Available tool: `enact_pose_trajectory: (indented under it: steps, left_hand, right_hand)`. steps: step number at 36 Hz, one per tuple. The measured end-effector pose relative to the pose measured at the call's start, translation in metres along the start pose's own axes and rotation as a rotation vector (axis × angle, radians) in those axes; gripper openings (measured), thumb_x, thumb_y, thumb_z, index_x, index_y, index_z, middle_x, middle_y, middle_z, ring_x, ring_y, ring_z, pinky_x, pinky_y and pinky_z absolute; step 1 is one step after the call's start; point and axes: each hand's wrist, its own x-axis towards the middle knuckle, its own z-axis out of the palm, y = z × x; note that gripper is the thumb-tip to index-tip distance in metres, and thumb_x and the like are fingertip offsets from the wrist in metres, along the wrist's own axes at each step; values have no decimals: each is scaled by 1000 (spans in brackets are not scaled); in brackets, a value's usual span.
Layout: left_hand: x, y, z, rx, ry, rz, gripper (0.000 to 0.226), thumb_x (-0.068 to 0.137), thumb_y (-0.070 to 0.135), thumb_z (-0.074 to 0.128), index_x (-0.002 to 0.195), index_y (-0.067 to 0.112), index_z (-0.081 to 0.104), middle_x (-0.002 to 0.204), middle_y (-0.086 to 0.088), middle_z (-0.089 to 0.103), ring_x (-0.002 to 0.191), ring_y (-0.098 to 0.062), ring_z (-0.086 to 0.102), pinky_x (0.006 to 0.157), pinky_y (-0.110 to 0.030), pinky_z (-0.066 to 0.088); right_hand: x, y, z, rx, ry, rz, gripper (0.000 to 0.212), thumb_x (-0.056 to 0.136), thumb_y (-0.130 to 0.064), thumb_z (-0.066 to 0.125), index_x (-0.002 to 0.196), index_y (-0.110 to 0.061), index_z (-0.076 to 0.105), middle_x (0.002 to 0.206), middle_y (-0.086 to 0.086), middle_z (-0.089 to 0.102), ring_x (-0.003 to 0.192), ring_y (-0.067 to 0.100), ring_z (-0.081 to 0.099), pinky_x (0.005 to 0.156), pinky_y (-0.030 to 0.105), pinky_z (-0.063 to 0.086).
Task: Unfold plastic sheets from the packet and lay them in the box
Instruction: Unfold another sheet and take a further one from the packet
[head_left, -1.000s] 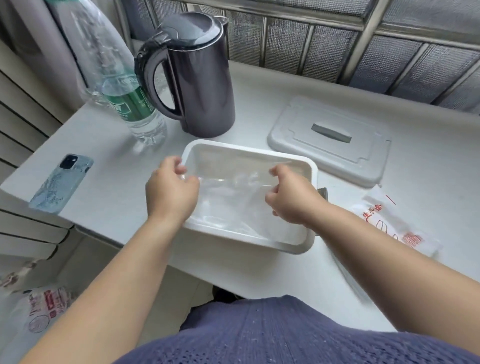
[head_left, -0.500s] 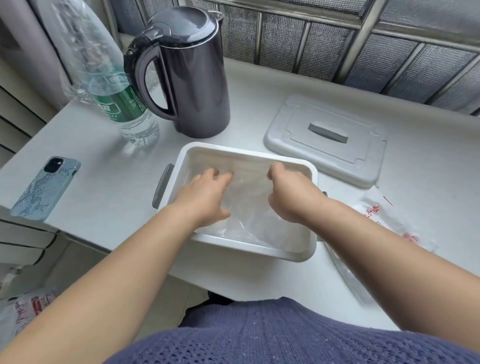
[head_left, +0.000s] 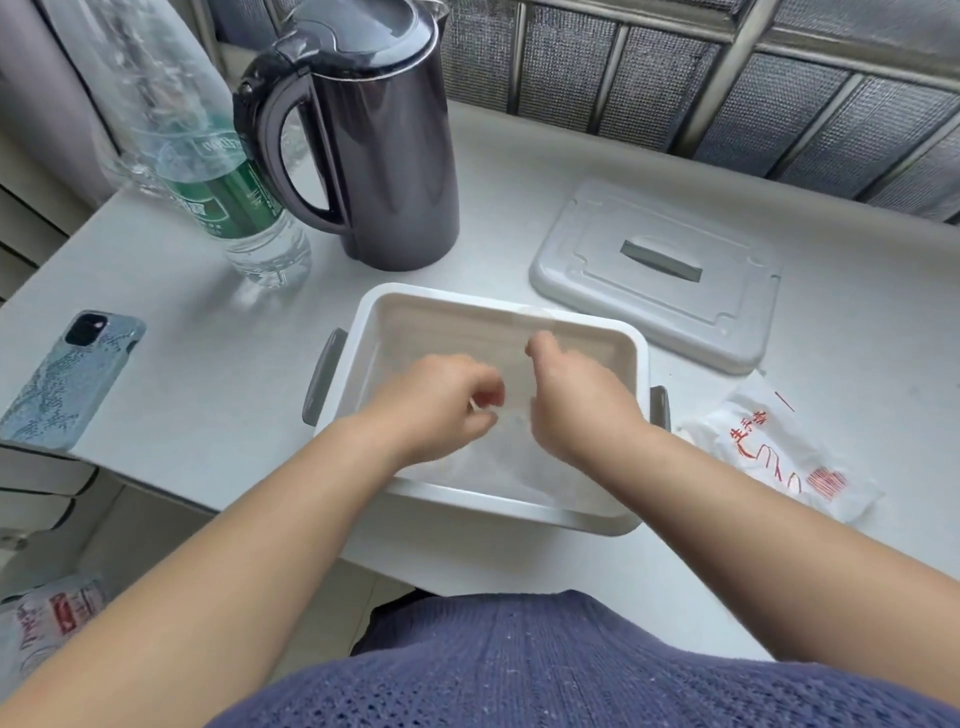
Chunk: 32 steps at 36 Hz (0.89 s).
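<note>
Box (head_left: 501, 310): white, open, a grey handle at each short end; stood on the table's near edge, in front of the kettle.
Sheet (head_left: 506, 470): clear plastic, lay inside the box over its floor and near wall, under both hands.
Left hand (head_left: 434, 408): reached into the box from the near side, over the sheet; fingers (head_left: 480, 397) curled in toward the thumb and blurred, so a pinch on the sheet could not be told.
Right hand (head_left: 579, 410): inside the box just beside the left hand, knuckles up; thumb pointed toward the far wall, the other fingers bent under the hand and hidden, grip not to be told.
Packet (head_left: 771, 452): white with red print, crumpled, lay flat on the table just right of the box.
Lid (head_left: 660, 275): grey-white, with a slot in its middle, lay flat beyond the box to the right.
Kettle (head_left: 374, 140): dark, upright, handle to the left, lid closed.
Bottle (head_left: 228, 197): clear with a green label, stood left of the kettle, near it.
Phone (head_left: 72, 379): patterned case, camera side up, at the table's left edge, well apart from the box.
Table (head_left: 208, 374): pale grey, set against a mesh window grille.
</note>
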Motion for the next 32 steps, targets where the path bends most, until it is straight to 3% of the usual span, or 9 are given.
enact_pose_trajectory:
  steps: [2,5,8,11,15,18,23,28,32]
  left_hand:
    - [5,-2,1,93,-235,-29,32,89,29,62,121,31,62,124,7,57,117,-16,52,97,-33,43]
    - [9,-9,3,286,-396,-78,58,84,31,68,138,33,47,147,0,38,132,-22,40,103,-35,40]
    - [9,-14,7,351,-450,-114,70,78,33,74,140,35,42,145,-5,34,129,-26,41,98,-32,43]
    - [9,-13,11,286,-483,-104,65,78,34,75,136,34,46,138,-6,39,124,-26,45,99,-32,43]
    - [10,-11,6,133,-474,-127,43,79,37,73,119,38,57,127,1,51,109,-21,53,88,-28,45]
    - [8,-15,3,157,-462,-179,57,85,34,67,138,34,46,133,5,54,115,-20,54,92,-29,47]
    - [3,-15,2,467,-425,-228,58,90,15,54,142,18,29,126,-12,41,109,-36,56,86,-45,50]
    - [1,-5,2,642,-418,-233,50,93,17,48,141,15,35,128,-12,40,117,-34,49,90,-44,49]
    - [-3,10,-16,625,-329,-289,48,89,31,62,133,19,47,125,-7,46,117,-29,48,82,-39,47]
  right_hand:
    - [0,0,3,-190,-22,22,33,84,0,49,111,-11,34,110,13,47,70,28,43,46,30,27]
    - [-3,-3,2,-364,28,16,39,82,1,52,115,-10,35,117,12,38,84,28,52,49,29,28]
    - [-1,-6,1,-382,105,-45,34,82,-1,50,113,-10,41,119,12,36,100,29,50,54,30,29]
    - [8,-12,12,-163,50,-132,23,92,-18,45,113,-10,52,116,11,47,102,31,52,61,30,35]
    - [26,-10,42,-63,-243,-35,43,94,-40,46,125,-10,49,126,16,47,111,34,52,80,32,39]
    - [35,3,59,-142,-333,71,55,92,-30,52,139,-8,33,141,17,33,125,38,43,97,39,39]
    - [34,14,63,-320,-347,38,69,91,-14,47,147,0,7,141,15,43,128,35,43,102,43,35]
    - [28,11,45,-315,-323,-37,71,87,-20,57,144,-2,18,131,15,50,117,33,52,88,34,43]
    - [13,11,7,-136,-129,-99,42,89,-28,55,125,-9,48,124,9,56,111,28,54,79,28,43]
